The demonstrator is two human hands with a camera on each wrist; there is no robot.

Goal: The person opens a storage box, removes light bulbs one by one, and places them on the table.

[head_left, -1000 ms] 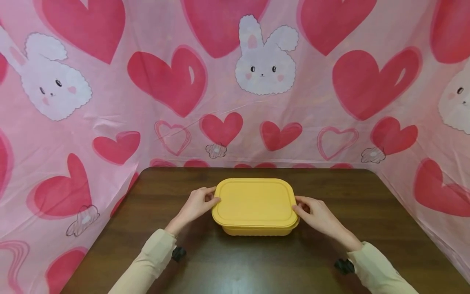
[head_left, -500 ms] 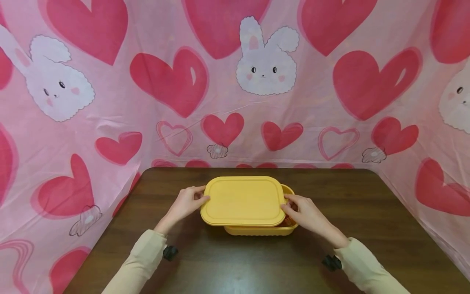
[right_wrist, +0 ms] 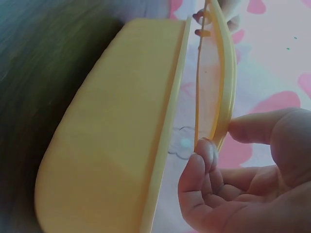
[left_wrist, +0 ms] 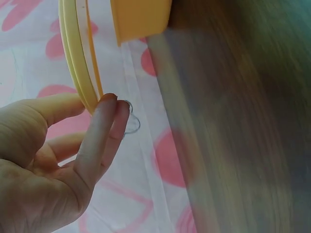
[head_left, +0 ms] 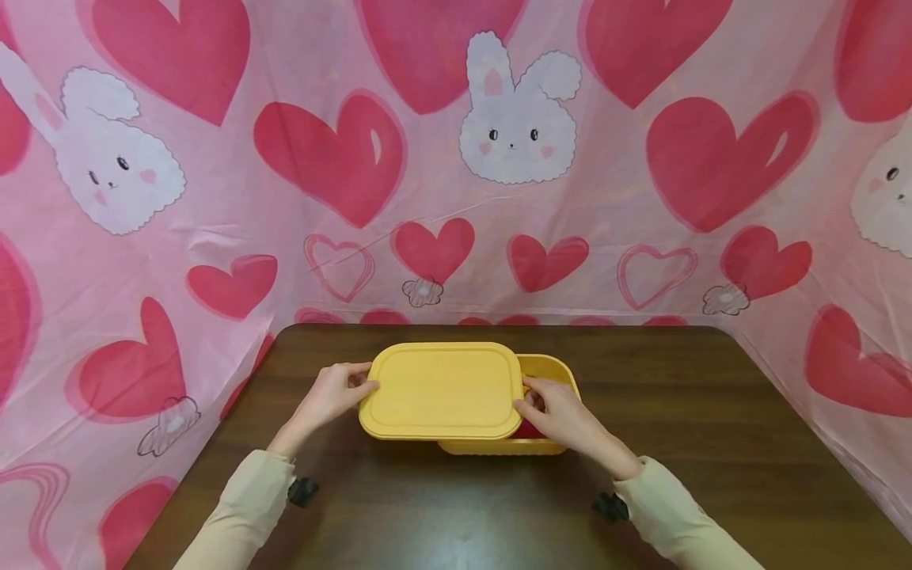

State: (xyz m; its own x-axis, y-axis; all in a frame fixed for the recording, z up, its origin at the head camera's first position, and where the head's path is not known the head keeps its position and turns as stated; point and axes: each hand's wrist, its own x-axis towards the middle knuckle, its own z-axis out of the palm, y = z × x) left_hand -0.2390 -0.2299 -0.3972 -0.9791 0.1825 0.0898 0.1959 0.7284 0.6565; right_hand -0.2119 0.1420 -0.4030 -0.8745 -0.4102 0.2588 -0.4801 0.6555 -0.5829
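A yellow lid [head_left: 442, 392] with rounded corners is held level between both hands. My left hand [head_left: 331, 398] pinches its left edge, thumb on top and fingers underneath. At the opposite edge my right hand [head_left: 563, 413] pinches the lid in the same way. In the right wrist view the lid hangs clear of the yellow container [right_wrist: 112, 116], with a gap between them. The container [head_left: 549, 366] stands on the table, its left part covered by the lid in the head view. Something red [head_left: 527, 430] shows inside it, mostly hidden by the lid and right hand.
The dark wooden table [head_left: 456, 507] reaches back to a pink cloth [head_left: 606, 198] printed with hearts and rabbits. That cloth also hangs along the left and right sides. Small black pieces [head_left: 609, 507] sit under both wrists.
Both hands have moved left, carrying the lid with them. The lid first covered the container and now uncovers its right part. The container has stayed in place.
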